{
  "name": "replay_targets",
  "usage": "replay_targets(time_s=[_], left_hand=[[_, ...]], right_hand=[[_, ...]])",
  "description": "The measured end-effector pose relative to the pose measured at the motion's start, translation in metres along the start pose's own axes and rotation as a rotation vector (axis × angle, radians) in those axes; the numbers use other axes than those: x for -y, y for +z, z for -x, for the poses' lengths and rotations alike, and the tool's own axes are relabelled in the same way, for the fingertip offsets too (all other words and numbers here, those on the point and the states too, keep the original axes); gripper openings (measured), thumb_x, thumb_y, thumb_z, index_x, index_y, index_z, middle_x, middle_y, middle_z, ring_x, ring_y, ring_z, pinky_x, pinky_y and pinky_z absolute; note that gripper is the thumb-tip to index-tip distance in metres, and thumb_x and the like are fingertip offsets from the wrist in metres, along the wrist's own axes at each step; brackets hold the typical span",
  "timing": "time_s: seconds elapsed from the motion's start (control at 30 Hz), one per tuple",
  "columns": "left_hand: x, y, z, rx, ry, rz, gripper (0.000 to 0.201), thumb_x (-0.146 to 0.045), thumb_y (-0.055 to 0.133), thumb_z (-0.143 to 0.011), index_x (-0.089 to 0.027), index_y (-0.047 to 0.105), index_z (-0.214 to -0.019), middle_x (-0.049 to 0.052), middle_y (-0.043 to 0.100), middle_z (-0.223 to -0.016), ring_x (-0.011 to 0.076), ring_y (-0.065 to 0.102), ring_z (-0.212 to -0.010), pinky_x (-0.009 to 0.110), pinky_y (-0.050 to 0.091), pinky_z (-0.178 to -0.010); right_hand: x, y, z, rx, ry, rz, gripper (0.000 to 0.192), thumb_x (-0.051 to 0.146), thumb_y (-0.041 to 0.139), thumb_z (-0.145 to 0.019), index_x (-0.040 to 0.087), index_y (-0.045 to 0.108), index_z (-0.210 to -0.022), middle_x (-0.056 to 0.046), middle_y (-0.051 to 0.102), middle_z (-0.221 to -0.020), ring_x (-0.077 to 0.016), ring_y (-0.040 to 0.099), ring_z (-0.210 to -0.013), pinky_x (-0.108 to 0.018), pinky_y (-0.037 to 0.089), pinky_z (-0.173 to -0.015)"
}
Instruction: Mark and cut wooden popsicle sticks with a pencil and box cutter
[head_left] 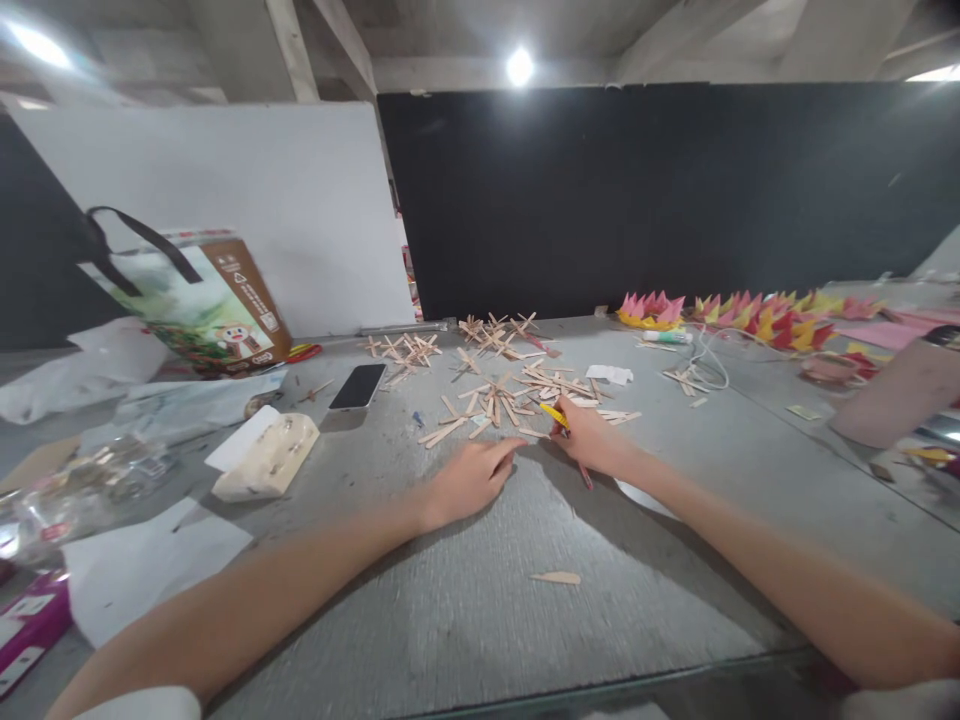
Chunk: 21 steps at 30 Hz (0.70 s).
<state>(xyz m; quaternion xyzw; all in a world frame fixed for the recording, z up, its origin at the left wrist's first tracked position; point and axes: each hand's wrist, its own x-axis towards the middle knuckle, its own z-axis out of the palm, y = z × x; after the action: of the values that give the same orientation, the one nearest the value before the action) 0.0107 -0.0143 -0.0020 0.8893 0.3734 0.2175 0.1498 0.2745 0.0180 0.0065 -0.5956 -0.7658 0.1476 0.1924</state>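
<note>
My left hand (474, 480) rests low over the grey table with its fingers curled together. Its index fingertip is beside a flat wooden craft stick (534, 433); whether the fingers grip anything is hidden. To the right, my right hand (589, 437) is closed around a slim tool (555, 413), yellow at its upper end and reddish where it shows below the palm. Its exact kind is not clear. Just beyond both hands lies a loose pile of wooden craft sticks (495, 400), with star-shaped stick clusters (495, 335) behind. One pointed wooden piece (556, 577) lies nearer me.
On the left are a phone (358, 387), a cream block-shaped object (268, 458), a white paper sheet (154, 560) and a printed carrier bag (202, 300). At right stand pink and yellow paper shapes (780, 318), a white cable (709, 365) and a pinkish cylinder (896, 390).
</note>
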Motion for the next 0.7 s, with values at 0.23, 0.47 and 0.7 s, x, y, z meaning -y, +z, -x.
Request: replay_targets(time_s=[0.23,0.47,0.7], left_hand=[[0.001,0.002,-0.004,-0.086,0.115,-0.137,0.029,-0.016,0.052,-0.106,-0.018,0.075,-0.124,0.011,0.071,-0.116,0.0273,0.062,-0.122,0.043,0.053,-0.11],[-0.001,0.002,-0.004,-0.071,0.129,-0.193,0.016,-0.024,0.063,-0.105,-0.018,0.074,-0.095,0.008,0.063,-0.106,0.0261,0.06,-0.113,0.041,0.054,-0.102],[0.001,0.003,-0.005,-0.096,0.121,-0.14,0.032,-0.023,0.06,-0.105,-0.021,0.056,-0.073,0.005,0.062,-0.093,0.0237,0.06,-0.102,0.038,0.053,-0.096]], right_hand=[[0.002,-0.005,0.0,0.089,-0.094,-0.133,0.028,0.022,0.08,-0.082,0.025,0.054,-0.092,-0.002,0.08,-0.097,-0.0217,0.074,-0.086,-0.029,0.046,-0.073],[0.007,-0.006,0.0,0.013,-0.132,-0.153,0.023,0.042,0.07,-0.095,0.025,0.054,-0.094,-0.005,0.077,-0.097,-0.0234,0.07,-0.085,-0.032,0.046,-0.075],[-0.017,-0.012,-0.009,-0.118,-0.032,0.183,0.029,0.049,0.041,-0.113,0.022,0.052,-0.111,-0.014,0.074,-0.11,-0.0289,0.072,-0.098,-0.034,0.043,-0.078]])
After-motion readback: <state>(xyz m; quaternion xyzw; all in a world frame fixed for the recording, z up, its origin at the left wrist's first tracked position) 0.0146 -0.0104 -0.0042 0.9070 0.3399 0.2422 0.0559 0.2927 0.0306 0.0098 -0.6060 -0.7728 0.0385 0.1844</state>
